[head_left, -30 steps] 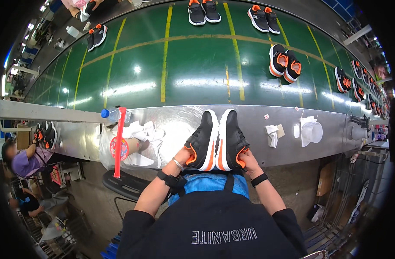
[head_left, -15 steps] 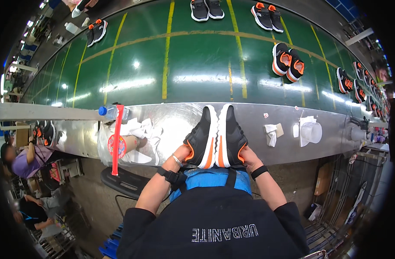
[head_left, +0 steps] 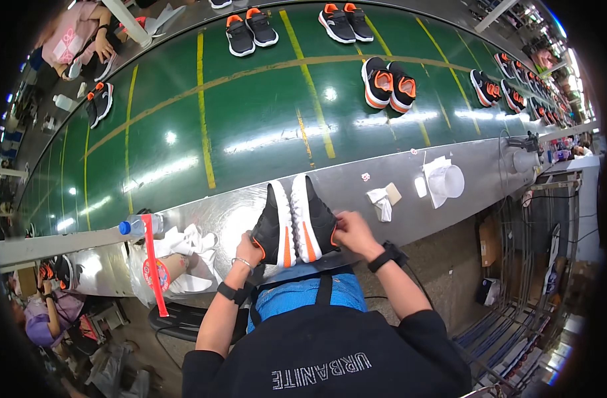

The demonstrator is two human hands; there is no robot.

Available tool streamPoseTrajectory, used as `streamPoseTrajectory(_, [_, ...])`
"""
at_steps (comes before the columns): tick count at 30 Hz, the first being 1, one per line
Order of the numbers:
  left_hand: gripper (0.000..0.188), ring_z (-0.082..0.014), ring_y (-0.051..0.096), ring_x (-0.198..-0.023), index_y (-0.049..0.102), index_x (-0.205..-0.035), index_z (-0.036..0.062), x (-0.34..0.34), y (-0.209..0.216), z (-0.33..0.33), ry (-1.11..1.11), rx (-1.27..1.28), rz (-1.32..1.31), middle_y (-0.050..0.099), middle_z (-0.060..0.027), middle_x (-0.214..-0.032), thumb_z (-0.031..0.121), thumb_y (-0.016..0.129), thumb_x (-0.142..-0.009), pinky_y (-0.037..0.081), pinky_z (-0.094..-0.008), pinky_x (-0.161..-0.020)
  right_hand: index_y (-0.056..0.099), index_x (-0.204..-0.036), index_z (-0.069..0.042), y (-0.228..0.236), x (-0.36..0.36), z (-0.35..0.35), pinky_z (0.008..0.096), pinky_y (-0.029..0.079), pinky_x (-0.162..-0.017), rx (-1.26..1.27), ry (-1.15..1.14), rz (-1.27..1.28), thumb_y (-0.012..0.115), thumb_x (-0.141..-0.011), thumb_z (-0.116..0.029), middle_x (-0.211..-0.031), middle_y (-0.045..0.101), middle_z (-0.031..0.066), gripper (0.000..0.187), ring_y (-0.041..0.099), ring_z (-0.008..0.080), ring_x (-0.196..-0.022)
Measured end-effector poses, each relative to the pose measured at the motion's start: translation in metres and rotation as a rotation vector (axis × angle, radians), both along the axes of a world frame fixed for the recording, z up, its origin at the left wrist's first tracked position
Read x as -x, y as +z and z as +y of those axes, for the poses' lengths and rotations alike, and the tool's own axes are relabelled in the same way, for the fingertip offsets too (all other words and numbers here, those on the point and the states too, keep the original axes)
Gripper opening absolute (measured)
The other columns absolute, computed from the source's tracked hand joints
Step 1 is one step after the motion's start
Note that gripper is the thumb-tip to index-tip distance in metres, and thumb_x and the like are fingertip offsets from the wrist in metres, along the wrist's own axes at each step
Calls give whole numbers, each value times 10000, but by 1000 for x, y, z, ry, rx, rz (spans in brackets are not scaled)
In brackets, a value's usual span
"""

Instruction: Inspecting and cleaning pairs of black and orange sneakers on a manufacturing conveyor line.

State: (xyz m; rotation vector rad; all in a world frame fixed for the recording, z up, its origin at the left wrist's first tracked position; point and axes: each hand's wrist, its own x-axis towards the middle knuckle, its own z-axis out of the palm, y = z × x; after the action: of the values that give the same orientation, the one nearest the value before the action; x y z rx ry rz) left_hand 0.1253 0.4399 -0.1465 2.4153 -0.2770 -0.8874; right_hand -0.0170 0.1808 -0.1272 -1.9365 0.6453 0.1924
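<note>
Two black sneakers with white soles and orange trim rest side by side on the metal ledge, soles turned toward each other and toes pointing away from me. My left hand [head_left: 249, 251] is closed on the heel opening of the left sneaker [head_left: 269, 222]. At the outer heel side of the right sneaker [head_left: 321, 219], my right hand [head_left: 354, 233] pinches the collar edge with thumb and fingers. The fingertips of both hands are partly hidden by the shoes.
Beyond the ledge [head_left: 356, 169] runs a green belt [head_left: 250, 99] carrying several similar sneakers [head_left: 390, 85]. Crumpled white paper [head_left: 191, 249], a blue-capped bottle [head_left: 141, 225] and a red strip [head_left: 155, 265] lie left. A white cup [head_left: 447, 181] stands right. Another person's hand [head_left: 104, 48] is at upper left.
My view has turned, so the ledge looks tilted. My right hand has shifted from behind the right sneaker's heel to its outer side. A co-worker's hand has come into view at upper left.
</note>
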Motion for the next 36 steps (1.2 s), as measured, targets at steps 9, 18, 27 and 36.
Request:
streamPoseTrajectory(9, [405,-350,445,-941,440,-1101,-16,34,36,2,77,250,-554,454,-191,-1015,-8,523,-705,369,-400,-844,612,-880,-56,-26,28,-69,320,453,-711,682,-327,-289,580,-738,-21,-844,578,93,149,564,251,-779])
streamPoseTrajectory(18, [610,-258,391,-1165,438,-1221,86,68,54,-48,-696,315,-624,425,-98,-1246,200,670,-668,277,-423,-969,615,-929,-44,41,-81,29,277,438,-620,350,-141,-644,579,-746,0,-799,561,100,192,560,213,-717])
streamPoseTrajectory(27, [577,-276,387,-1174,435,-1197,19,64,43,-44,-674,412,-589,430,-117,-1225,142,653,-678,301,-413,-978,596,-959,-21,18,-50,57,332,400,-587,481,56,-692,562,-737,40,-727,465,98,232,484,248,-697])
streamPoseTrajectory(36, [570,-332,442,-1043,437,-1042,-14,55,56,-14,-341,633,-549,437,-179,-1073,110,747,-580,358,-395,-919,579,-900,-5,59,-4,66,277,440,-639,9,26,-331,565,-767,-33,-796,568,110,136,569,200,-712])
